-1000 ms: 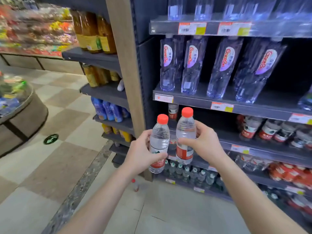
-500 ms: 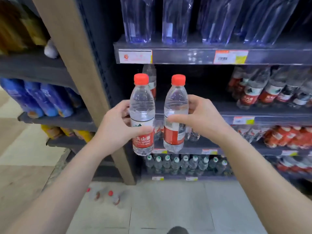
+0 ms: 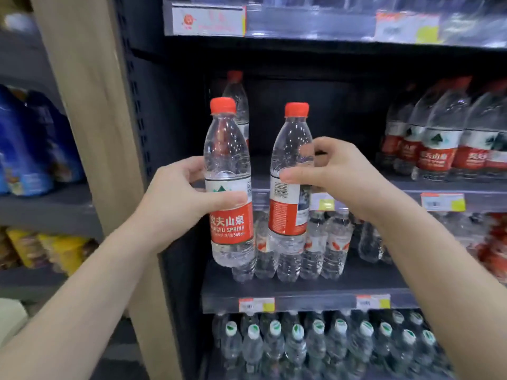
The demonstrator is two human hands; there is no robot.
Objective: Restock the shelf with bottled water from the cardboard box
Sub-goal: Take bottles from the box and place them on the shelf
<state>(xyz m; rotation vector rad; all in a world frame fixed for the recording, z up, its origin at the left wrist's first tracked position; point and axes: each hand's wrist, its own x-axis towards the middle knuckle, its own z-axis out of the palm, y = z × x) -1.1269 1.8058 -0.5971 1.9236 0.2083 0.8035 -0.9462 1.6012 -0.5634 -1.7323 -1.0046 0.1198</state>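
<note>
Left hand (image 3: 175, 198) grips clear red-capped, red-labelled plastic water bottle (image 3: 229, 185) upright; right hand (image 3: 337, 174) grips matching second bottle (image 3: 289, 187) upright, both before dark shelf (image 3: 315, 187).

Even, bright store light; the shelf recess (image 3: 329, 119) lies in shadow. Edges bow and smear; upper price tags (image 3: 208, 21) are blurred.

Print on the price tags (image 3: 208, 21) is too blurred to read. The back bottle (image 3: 236, 87) is mostly hidden behind the left bottle (image 3: 229, 149) held by the left grip (image 3: 175, 200). Part of the right grip (image 3: 340, 174) shows only warped through the right bottle (image 3: 288, 215). Shelf bottles (image 3: 439, 149) at right and bottom-row bottles (image 3: 318, 349) run off the frame.
</note>
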